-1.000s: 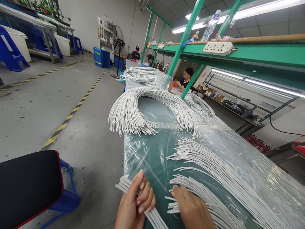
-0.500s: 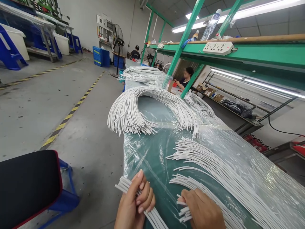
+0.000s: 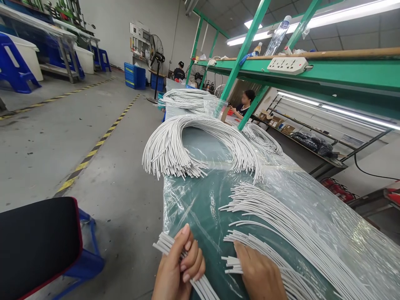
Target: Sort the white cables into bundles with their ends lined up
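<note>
In the head view, the left hand [image 3: 181, 264] has its fingers wrapped round a bundle of white strands [image 3: 204, 288] — gripped close to the ends, perhaps so the tips stay together. The right hand [image 3: 261, 273] seems to close its fingers on a smaller bunch [image 3: 235, 265], next to a curved row [image 3: 250, 239] on the desk [image 3: 200, 204]. A fanned group [image 3: 281, 216] lies just beyond — probably spread for easy picking. Farther up, a heap [image 3: 168, 154] arches over, ends facing the person.

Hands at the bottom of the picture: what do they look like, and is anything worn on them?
Both the left hand and right hand are bare human hands: no gloves, rings, sleeves or markings show. The frame's edge cuts off the forearms.
</note>
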`<action>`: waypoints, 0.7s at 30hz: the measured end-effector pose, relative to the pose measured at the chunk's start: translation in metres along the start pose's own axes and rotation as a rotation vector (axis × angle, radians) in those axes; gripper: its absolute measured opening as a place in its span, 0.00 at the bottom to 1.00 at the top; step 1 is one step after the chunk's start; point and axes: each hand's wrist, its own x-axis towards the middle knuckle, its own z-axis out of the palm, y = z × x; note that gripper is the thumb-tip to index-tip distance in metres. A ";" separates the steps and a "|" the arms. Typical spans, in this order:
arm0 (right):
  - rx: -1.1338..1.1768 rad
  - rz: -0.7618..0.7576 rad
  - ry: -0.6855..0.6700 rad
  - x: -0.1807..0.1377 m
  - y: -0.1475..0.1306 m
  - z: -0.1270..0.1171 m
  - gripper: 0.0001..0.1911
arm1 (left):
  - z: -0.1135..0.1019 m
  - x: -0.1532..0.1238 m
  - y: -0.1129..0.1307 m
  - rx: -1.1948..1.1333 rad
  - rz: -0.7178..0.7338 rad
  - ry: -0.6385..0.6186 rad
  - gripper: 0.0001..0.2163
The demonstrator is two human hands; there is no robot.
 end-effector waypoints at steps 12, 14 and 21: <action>0.045 0.203 -0.143 0.023 -0.004 -0.001 0.11 | 0.002 -0.002 0.002 0.040 -0.016 -0.006 0.17; 0.014 0.169 -0.113 0.022 -0.002 -0.002 0.15 | 0.002 -0.002 0.002 0.042 -0.014 -0.007 0.16; 0.022 -0.003 -0.069 0.013 0.003 -0.003 0.18 | 0.002 -0.002 0.003 0.043 -0.023 0.004 0.18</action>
